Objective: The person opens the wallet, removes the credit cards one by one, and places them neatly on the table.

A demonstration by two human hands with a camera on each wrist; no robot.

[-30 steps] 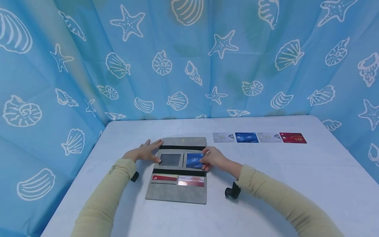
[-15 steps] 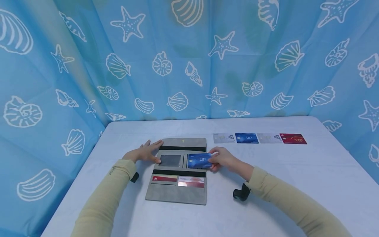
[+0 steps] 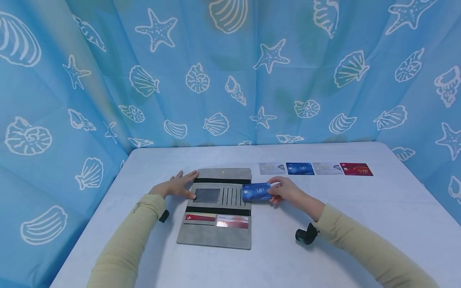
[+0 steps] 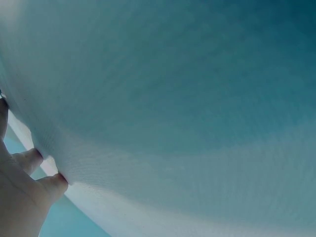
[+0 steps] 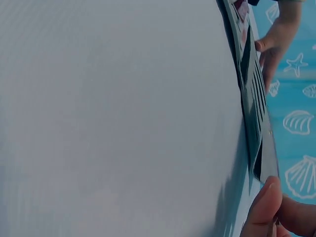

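Observation:
A grey wallet lies unfolded on the white table, with a dark clear window and a row of slots at its middle. Fingers spread, my left hand rests on the wallet's left edge. My right hand pinches the right end of a blue VIP card, whose left end overlaps the wallet's right edge. Two cards, a red one and a pink-and-red one, sit in the lower pockets. The right wrist view shows the wallet nearly edge-on beyond my right fingers.
Behind and right of the wallet lies a row of cards: silver, blue, silver and red. A blue curtain with shell and starfish prints hangs behind the table.
My right hand has drawn the blue VIP card rightward out of the wallet's right-hand slot area, uncovering the row of slots. The left hand has stayed on the wallet's left edge.

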